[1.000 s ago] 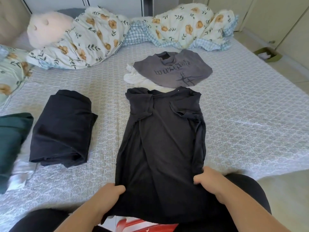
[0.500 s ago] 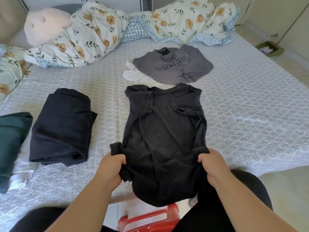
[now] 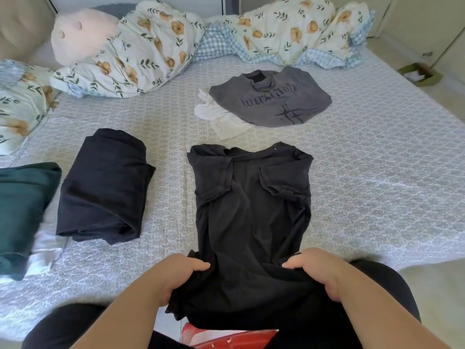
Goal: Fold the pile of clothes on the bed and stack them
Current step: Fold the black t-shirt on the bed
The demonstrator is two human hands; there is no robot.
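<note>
Both hands are clamped on the near hem of the black T-shirt (image 3: 251, 217), the left hand (image 3: 176, 278) at its left corner and the right hand (image 3: 319, 270) at its right corner, fingers curled under the cloth and thumbs on top. The step in hand looks like the lengthwise fold: the hem has to travel up and over to the collar. To do it well, I would keep the two corners level and the cloth lightly taut between them, so the tucked-in sides do not spill out, lay the hem down square with the shoulders, then smooth the fold flat before letting go. The shirt lies in the near middle of the bed (image 3: 377, 172), collar at the far end, with its near part hanging over the bed's edge toward the person. It is a thin, limp, faded-black knit; both sleeves are already folded inward across the chest, leaving a narrow strip with some wrinkles along the right side. To its left sits a folded dark garment (image 3: 103, 187), and further left a dark green one (image 3: 22, 212) on something white. Beyond the collar, a grey printed T-shirt (image 3: 271, 99) and a white garment (image 3: 221, 119) wait unfolded.
</note>
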